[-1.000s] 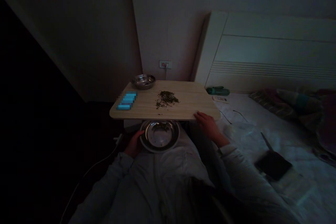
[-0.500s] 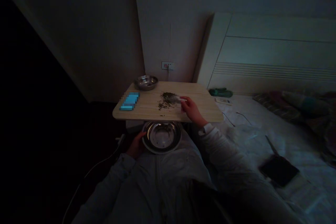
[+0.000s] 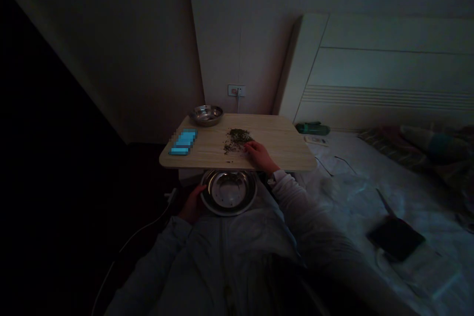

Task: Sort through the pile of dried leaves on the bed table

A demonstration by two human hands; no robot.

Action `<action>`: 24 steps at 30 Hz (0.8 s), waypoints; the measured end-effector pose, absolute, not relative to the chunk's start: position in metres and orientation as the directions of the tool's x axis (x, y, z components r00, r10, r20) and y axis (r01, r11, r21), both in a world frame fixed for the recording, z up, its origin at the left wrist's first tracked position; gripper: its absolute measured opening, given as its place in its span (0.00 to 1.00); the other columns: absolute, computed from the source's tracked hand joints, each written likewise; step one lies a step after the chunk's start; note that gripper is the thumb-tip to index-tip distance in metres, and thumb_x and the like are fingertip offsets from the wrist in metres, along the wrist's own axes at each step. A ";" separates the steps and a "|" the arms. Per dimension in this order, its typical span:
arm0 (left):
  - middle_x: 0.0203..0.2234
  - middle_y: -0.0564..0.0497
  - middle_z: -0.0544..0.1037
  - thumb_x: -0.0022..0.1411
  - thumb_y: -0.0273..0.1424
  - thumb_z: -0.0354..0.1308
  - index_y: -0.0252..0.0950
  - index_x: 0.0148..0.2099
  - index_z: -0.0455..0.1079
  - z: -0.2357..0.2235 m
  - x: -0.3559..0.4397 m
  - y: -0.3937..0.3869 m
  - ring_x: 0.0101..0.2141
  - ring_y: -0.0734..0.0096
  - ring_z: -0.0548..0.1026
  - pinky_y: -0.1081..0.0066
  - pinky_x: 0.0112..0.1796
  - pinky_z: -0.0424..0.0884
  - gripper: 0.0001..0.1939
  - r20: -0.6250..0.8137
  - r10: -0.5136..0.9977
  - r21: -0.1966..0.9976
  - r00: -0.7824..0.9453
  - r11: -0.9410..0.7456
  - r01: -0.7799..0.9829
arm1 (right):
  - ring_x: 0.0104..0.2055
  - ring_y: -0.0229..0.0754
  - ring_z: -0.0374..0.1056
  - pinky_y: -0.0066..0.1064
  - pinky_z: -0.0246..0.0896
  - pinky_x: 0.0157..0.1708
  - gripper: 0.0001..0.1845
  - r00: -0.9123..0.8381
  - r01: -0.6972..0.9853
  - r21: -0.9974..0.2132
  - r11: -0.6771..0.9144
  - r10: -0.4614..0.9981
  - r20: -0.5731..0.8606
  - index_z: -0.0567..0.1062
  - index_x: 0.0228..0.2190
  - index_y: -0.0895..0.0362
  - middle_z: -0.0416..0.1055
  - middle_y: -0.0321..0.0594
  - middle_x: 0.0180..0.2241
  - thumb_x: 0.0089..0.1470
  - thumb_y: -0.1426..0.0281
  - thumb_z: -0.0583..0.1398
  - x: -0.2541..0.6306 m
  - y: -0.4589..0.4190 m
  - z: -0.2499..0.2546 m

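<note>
My left hand (image 3: 193, 204) grips the left rim of a shiny metal basin (image 3: 228, 193), its thumb over the edge. The basin sits at my lap, partly under the table's front edge, with a few dark specks inside. Over the light wood tabletop (image 3: 207, 150), my right hand (image 3: 258, 154) is closed on a thin, whitish piece, mostly hidden by the fingers; its material is unclear. These fingertips are at the lower right of a scattered pile of small dark green-brown bits (image 3: 237, 137), possibly dried leaves or seeds.
A second metal bowl (image 3: 206, 115) stands at the tabletop's back left. In front of it lies a phone (image 3: 183, 142) with a lit, blurred screen. Right of the table, a bed (image 3: 355, 158) holds a green bottle (image 3: 314, 129), a pale remote (image 3: 316, 141) and a dark flat object (image 3: 397, 238).
My right hand has moved left and slightly toward me along the pile. The whitish piece shows less now. My left hand and the basin stay in place.
</note>
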State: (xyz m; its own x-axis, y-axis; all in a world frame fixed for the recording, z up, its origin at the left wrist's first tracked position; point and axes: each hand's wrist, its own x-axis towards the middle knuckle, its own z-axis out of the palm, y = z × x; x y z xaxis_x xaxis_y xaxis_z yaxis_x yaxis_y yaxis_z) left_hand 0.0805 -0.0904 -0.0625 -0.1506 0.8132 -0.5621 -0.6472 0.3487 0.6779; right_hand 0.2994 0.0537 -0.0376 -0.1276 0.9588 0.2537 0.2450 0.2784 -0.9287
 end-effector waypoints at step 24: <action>0.22 0.50 0.81 0.52 0.23 0.59 0.36 0.28 0.76 -0.072 0.074 -0.087 0.32 0.61 0.82 0.67 0.36 0.76 0.05 -0.563 0.811 0.696 -0.160 0.361 -0.621 | 0.34 0.41 0.70 0.37 0.67 0.46 0.08 -0.027 0.347 -0.917 0.196 0.980 0.200 0.76 0.30 0.55 0.75 0.35 0.27 0.48 0.71 0.57 0.288 0.049 -0.042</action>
